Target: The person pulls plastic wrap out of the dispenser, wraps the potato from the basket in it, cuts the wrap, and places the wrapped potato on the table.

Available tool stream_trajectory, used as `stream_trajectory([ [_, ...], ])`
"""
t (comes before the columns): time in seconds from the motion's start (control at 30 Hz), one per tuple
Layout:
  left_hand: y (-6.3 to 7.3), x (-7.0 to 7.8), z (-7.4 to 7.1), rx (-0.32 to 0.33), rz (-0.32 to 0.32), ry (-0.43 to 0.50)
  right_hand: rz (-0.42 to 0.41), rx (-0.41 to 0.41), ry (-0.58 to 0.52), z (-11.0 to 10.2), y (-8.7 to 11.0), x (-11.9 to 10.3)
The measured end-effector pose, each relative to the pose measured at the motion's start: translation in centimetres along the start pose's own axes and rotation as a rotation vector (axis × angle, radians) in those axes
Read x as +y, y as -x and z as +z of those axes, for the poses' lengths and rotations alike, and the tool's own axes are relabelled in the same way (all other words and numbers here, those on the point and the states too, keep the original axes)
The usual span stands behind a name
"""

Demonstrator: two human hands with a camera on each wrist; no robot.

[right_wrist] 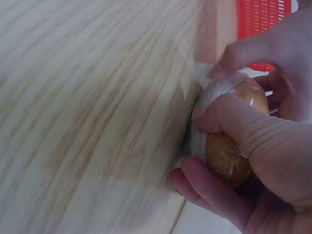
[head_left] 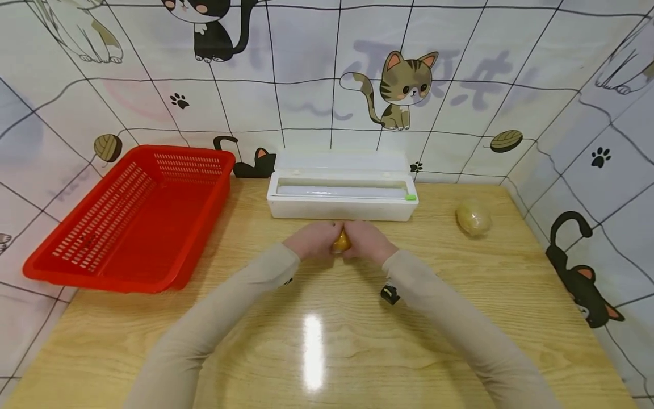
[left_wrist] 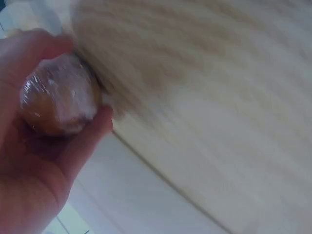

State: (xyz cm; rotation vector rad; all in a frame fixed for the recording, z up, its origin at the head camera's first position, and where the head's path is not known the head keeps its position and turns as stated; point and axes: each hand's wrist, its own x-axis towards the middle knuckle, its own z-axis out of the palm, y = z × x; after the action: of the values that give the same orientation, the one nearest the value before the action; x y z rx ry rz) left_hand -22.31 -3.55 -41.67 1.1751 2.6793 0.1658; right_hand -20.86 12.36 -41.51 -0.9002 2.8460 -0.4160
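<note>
A round, orange-brown fruit (head_left: 341, 243) wrapped in clear cling film is held between both hands, low over the table in front of a white box. My left hand (head_left: 318, 238) grips one side of it, thumb and fingers curled round the film-covered fruit (left_wrist: 61, 100) in the left wrist view. From the other side my right hand (head_left: 369, 241) holds it. In the right wrist view the right thumb (right_wrist: 226, 114) presses on crumpled film across the fruit (right_wrist: 226, 156), with fingers curled beneath. Part of the fruit is hidden by the hands.
Just behind the hands stands the white cling film box (head_left: 339, 209), lid up, a film roll inside and a green tab at its right end. A red plastic basket (head_left: 201, 238) is at left. Another film-wrapped, yellowish round item (head_left: 473, 217) lies at right on the wooden table (head_left: 460, 341).
</note>
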Motion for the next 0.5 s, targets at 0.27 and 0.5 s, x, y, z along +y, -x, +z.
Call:
stream_trajectory([
  [0.27,0.4,0.2,0.9,0.109,0.013,-0.044,0.052,-0.042,0.083,0.0,0.5,-0.7],
  [0.5,0.8,0.3,0.7,-0.009,-0.045,0.124,0.139,-0.119,0.154,-0.5,1.0,-1.4],
])
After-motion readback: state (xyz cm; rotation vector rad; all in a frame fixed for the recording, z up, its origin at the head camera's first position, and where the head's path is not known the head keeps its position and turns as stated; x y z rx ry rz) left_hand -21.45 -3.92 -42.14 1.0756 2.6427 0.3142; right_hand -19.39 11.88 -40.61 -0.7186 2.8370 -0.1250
